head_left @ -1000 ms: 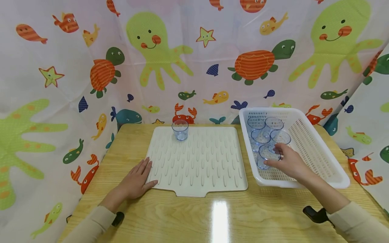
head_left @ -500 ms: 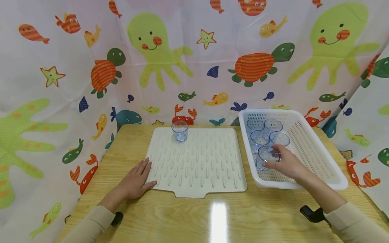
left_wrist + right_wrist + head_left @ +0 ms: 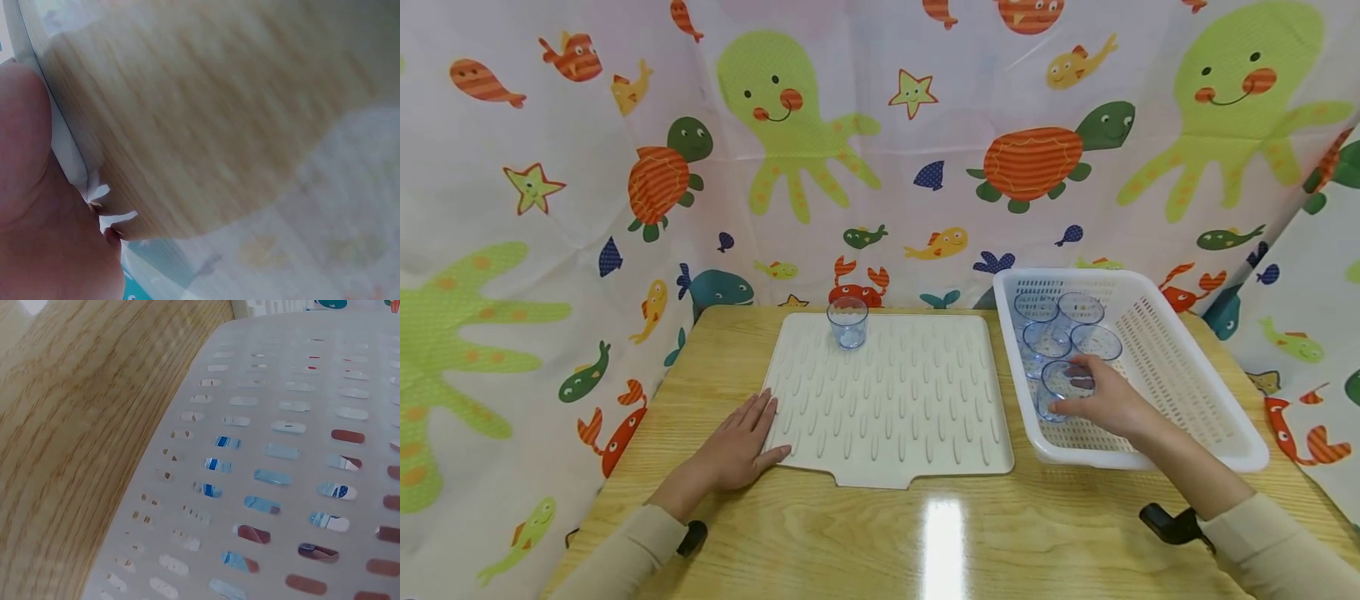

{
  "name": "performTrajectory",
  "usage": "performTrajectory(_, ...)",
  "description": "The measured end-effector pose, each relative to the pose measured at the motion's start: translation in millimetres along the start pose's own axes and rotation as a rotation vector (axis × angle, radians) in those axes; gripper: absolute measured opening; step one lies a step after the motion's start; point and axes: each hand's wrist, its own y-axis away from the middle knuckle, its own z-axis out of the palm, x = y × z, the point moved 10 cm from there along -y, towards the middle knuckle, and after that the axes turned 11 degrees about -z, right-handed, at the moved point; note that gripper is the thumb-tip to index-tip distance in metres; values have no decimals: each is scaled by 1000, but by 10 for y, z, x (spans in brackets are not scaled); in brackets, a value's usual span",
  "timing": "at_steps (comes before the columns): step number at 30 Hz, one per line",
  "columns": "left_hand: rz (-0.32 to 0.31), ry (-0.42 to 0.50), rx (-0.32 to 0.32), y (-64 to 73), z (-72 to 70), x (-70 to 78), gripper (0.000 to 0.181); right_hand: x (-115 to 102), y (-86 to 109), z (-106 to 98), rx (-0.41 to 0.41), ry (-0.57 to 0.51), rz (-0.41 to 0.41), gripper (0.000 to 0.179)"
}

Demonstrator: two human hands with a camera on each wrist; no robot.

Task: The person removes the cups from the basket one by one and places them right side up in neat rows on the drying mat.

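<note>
My right hand point(image 3: 1105, 400) reaches into the white slotted basket point(image 3: 1210, 375). Its thumb and fingers are around the rim of the nearest clear blue plastic cup point(image 3: 1051, 407). Several more such cups point(image 3: 1096, 342) stand upright behind it along the basket's left part. In the right wrist view the basket wall point(image 3: 250, 394) hides most of the hand and cup, with bits of both showing through the slots. My left hand point(image 3: 733, 446) lies flat at the left edge of a cream ridged drying mat point(image 3: 887, 417), fingers straight. One cup point(image 3: 848, 325) stands near the mat's far edge.
A wooden table point(image 3: 820, 542) carries the mat and the basket. Behind and at both sides hangs a curtain point(image 3: 895, 192) with sea-animal prints. The basket's raised rim stands between my right hand and the mat.
My right hand has shifted slightly left, with its thumb and fingers further around the nearest cup. The left hand stays at the mat's edge.
</note>
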Motion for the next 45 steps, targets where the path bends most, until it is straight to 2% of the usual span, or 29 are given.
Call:
performTrajectory(15,4,3,0,9,7,-26,92,-72,43,-117,24,88,1,95)
performTrajectory(21,-7,-7,-13,7,55,-37,93,-122,99,-234,33,62,-4,95)
performTrajectory(26,-7,-8,-8,-3,37,-23,93,-191,130,-293,34,40,-20,92)
performTrajectory(36,-19,0,-19,8,42,-25,93,-334,189,-300,36,4,-29,91)
performTrajectory(45,-15,-9,-12,-11,34,-27,94,-561,218,-329,50,6,-75,89)
